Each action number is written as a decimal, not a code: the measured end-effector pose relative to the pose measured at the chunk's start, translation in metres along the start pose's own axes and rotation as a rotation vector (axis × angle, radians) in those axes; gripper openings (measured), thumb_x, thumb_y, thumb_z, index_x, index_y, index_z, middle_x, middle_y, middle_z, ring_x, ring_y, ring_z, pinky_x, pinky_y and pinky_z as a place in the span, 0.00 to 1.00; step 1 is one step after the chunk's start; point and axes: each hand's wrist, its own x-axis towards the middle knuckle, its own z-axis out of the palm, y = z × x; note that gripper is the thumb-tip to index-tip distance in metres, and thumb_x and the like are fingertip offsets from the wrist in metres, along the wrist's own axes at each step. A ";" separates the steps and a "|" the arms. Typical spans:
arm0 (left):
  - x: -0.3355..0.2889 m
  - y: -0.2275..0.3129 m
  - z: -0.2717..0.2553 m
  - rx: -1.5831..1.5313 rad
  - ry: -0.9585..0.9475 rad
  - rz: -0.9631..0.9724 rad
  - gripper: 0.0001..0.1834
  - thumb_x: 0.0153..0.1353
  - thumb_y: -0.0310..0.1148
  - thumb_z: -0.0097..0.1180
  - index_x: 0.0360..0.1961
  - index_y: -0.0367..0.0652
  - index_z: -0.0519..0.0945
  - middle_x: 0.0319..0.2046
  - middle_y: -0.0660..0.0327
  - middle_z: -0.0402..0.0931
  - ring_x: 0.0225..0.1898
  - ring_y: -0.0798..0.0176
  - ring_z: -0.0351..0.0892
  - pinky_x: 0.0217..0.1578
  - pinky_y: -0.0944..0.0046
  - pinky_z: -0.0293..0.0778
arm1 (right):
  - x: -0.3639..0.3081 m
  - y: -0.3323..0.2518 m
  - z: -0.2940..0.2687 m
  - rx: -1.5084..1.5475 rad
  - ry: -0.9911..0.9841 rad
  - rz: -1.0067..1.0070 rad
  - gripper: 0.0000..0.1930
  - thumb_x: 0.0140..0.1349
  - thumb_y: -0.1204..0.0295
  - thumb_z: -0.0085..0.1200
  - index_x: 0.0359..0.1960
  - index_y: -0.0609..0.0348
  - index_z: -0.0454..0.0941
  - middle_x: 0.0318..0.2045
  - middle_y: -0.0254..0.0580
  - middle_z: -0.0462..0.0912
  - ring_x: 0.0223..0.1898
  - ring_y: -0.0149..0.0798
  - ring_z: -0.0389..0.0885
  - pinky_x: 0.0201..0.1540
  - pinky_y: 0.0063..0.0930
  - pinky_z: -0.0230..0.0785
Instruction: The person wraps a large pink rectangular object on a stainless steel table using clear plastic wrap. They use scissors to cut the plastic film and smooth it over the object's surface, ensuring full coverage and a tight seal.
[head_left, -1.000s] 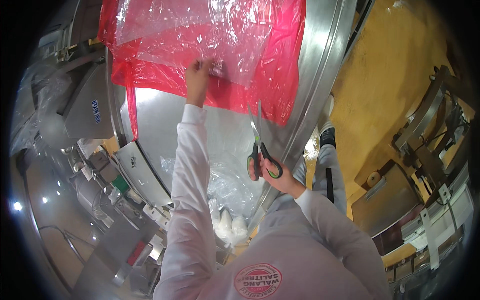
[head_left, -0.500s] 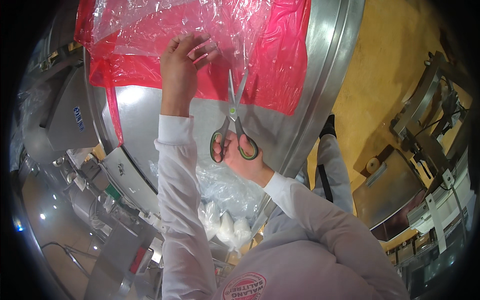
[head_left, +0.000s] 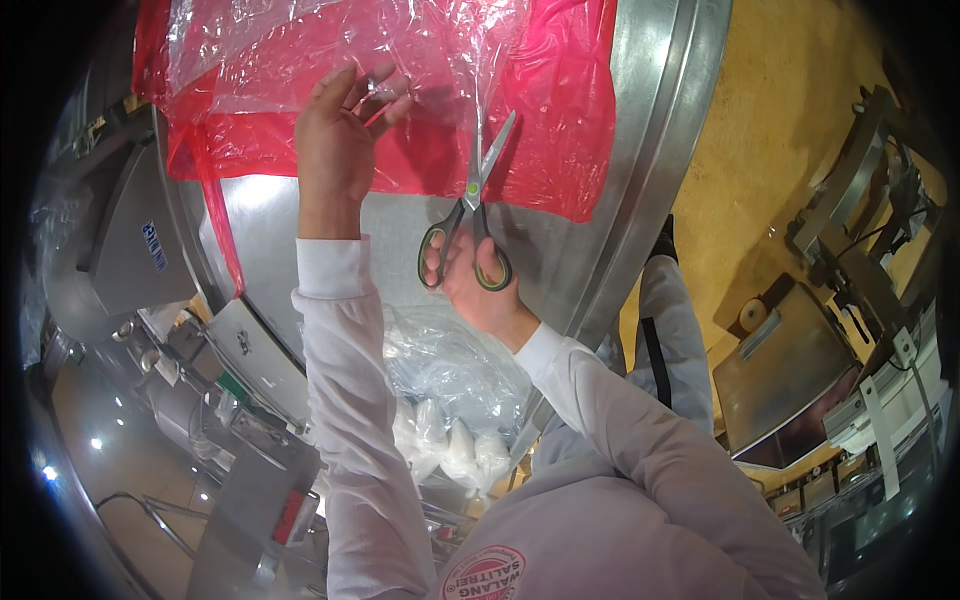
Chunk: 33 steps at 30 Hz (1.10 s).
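Observation:
My right hand [head_left: 480,285] grips a pair of scissors [head_left: 472,195] by its black and green handles, with the fingers through the loops. Its blades are parted and point away from me, the tips over a red plastic bag [head_left: 560,150]. Clear plastic sheeting [head_left: 290,60] lies on top of the red bag and meets the left blade. To the left, my left hand [head_left: 340,150] has its fingers curled, with a shiny bit of the clear sheeting between them. Exactly how the fingertips grasp it is hard to make out.
Under the bags is a metal table [head_left: 400,230] with a raised rim on the right. Crumpled clear plastic [head_left: 450,360] and several white filled bags [head_left: 460,450] sit close to my body. A metal machine [head_left: 790,370] stands on the yellow floor at right.
Both hands have shifted slightly: the left hand to the left, the scissors a little farther from me. The blades have moved deeper over the red bag and remain parted.

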 end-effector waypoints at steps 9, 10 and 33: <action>0.007 -0.018 -0.004 -0.002 0.142 -0.042 0.11 0.65 0.35 0.47 0.38 0.37 0.70 0.39 0.49 0.75 0.34 0.56 0.77 0.38 0.56 0.77 | 0.003 -0.014 -0.009 -0.041 -0.020 -0.114 0.26 0.55 0.40 0.50 0.45 0.45 0.71 0.41 0.31 0.72 0.42 0.34 0.69 0.41 0.31 0.59; 0.009 -0.030 -0.013 -0.024 0.107 -0.105 0.12 0.64 0.37 0.48 0.38 0.38 0.70 0.38 0.50 0.75 0.34 0.57 0.77 0.37 0.58 0.76 | 0.003 -0.016 -0.010 -0.050 -0.020 -0.119 0.27 0.55 0.40 0.50 0.46 0.45 0.70 0.41 0.31 0.72 0.42 0.34 0.69 0.41 0.30 0.59; -0.023 -0.073 0.019 -0.031 -0.048 -0.412 0.09 0.60 0.32 0.57 0.37 0.37 0.78 0.30 0.62 0.77 0.31 0.69 0.75 0.33 0.69 0.71 | -0.004 -0.027 -0.004 -0.103 0.029 -0.010 0.39 0.46 0.35 0.55 0.48 0.55 0.66 0.38 0.33 0.72 0.39 0.34 0.70 0.40 0.28 0.60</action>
